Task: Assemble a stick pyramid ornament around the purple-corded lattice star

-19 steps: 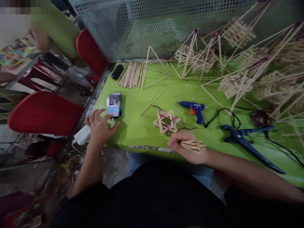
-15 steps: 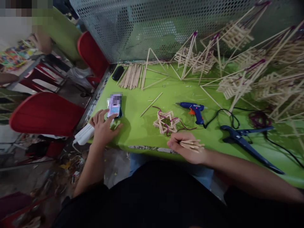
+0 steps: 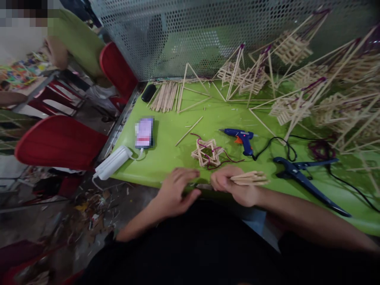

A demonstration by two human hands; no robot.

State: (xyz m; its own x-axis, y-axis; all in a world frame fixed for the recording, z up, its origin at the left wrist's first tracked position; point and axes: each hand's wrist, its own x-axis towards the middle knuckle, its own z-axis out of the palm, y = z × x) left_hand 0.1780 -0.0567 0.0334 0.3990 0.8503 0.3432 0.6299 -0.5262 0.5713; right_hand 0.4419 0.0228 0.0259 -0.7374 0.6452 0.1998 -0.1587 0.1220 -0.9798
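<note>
My right hand (image 3: 228,184) is closed around a bundle of short wooden sticks (image 3: 251,178), whose ends stick out toward my wrist. My left hand (image 3: 178,192) hovers at the table's front edge, fingers apart and nothing in them, a little left of my right hand. Just beyond both hands lies a star-shaped stick frame (image 3: 207,153) with purple string running across it. A blue glue gun (image 3: 242,138) with an orange trigger rests on its side to the right of the star. A phone (image 3: 144,132) lies to the left, cabled to a white power strip or charger (image 3: 114,161).
Blue-handled cutters (image 3: 299,174) lie at the right. Loose sticks (image 3: 164,97) and a black case (image 3: 149,93) sit at the back of the green table (image 3: 169,158). Several hanging-style stick structures (image 3: 291,107) crowd the back right. Red chairs (image 3: 59,142) and another person (image 3: 80,47) are at left.
My left hand has left the phone and moved right, close to my right hand. The phone's screen looks different. My right hand still grips the stick bundle, now turned slightly.
</note>
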